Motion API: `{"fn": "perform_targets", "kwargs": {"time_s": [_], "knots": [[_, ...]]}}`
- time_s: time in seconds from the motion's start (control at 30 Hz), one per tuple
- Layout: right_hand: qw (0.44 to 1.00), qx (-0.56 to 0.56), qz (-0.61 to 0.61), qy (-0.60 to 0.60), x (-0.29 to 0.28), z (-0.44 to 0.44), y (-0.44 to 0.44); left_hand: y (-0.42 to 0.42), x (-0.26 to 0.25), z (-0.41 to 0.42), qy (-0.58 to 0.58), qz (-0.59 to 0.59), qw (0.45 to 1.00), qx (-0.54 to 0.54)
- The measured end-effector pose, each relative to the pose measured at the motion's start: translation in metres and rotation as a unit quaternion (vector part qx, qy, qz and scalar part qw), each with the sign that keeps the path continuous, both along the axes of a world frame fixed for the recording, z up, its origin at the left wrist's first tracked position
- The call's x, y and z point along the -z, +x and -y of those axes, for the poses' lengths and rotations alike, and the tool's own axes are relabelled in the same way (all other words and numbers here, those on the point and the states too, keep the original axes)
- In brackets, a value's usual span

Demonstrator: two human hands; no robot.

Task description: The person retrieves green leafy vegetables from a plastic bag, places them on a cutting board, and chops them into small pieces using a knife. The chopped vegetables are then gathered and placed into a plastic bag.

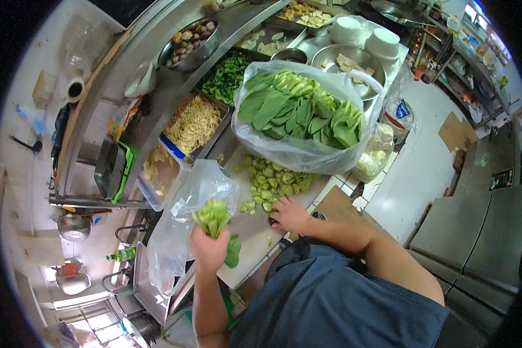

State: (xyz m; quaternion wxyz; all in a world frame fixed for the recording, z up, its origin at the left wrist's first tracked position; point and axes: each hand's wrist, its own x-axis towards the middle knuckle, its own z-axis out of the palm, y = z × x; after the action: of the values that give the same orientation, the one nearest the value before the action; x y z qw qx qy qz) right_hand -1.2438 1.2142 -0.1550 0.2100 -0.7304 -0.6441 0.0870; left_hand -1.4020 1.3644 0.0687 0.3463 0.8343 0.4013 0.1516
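Observation:
My left hand [209,249] is closed around a head of bok choy [213,215], its pale stalk ends pointing up and a green leaf hanging below the fist. To the right, my right hand [290,215] rests low over the cutting board [251,235], fingers bent at the edge of a heap of cut bok choy ends [282,178]. Something dark shows under those fingertips; what it is, and whether I grip it, is hidden. Beyond the heap sits a clear plastic bag [282,158] full of leafy bok choy [291,108]. An empty-looking plastic bag [169,248] lies left of my left hand.
Trays of shredded food [191,124] and chopped greens [228,71] line the far left side. A steel bowl [317,56] with tofu-like slices and stacked white bowls [383,43] stand at the back. Overhead runs a metal shelf [178,93]; a sink [145,278] is at lower left.

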Motion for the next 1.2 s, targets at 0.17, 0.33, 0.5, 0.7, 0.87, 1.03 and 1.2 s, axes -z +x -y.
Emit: {"fn": "perform_targets", "kwargs": {"time_s": [0.17,0.33,0.5,0.7,0.87,1.03,1.2], "knots": [[0.991,0.073,-0.066,0.092,-0.009,0.022,0.013,0.19,-0.046,0.025,0.078,0.125,0.96,0.24],[0.977,0.102,-0.133,0.134,-0.037,0.058,0.028,0.34,-0.006,0.053,0.354,-0.114,0.859,0.352],[0.973,0.118,-0.146,0.134,-0.05,0.08,0.035,0.354,0.04,0.092,0.267,-0.219,0.891,0.295],[0.975,0.088,-0.172,0.109,-0.035,0.078,0.036,0.276,-0.001,0.099,0.328,0.19,0.891,0.251],[0.954,0.003,-0.294,0.064,-0.065,0.04,0.024,0.074,0.037,0.053,0.223,0.23,0.947,0.031],[0.935,-0.162,-0.311,0.06,-0.103,-0.075,-0.013,-0.097,0.124,-0.009,0.192,0.011,0.972,-0.132],[0.969,-0.232,-0.073,0.043,-0.088,-0.234,-0.074,-0.122,0.114,-0.125,0.379,-0.204,0.891,-0.145]]}}
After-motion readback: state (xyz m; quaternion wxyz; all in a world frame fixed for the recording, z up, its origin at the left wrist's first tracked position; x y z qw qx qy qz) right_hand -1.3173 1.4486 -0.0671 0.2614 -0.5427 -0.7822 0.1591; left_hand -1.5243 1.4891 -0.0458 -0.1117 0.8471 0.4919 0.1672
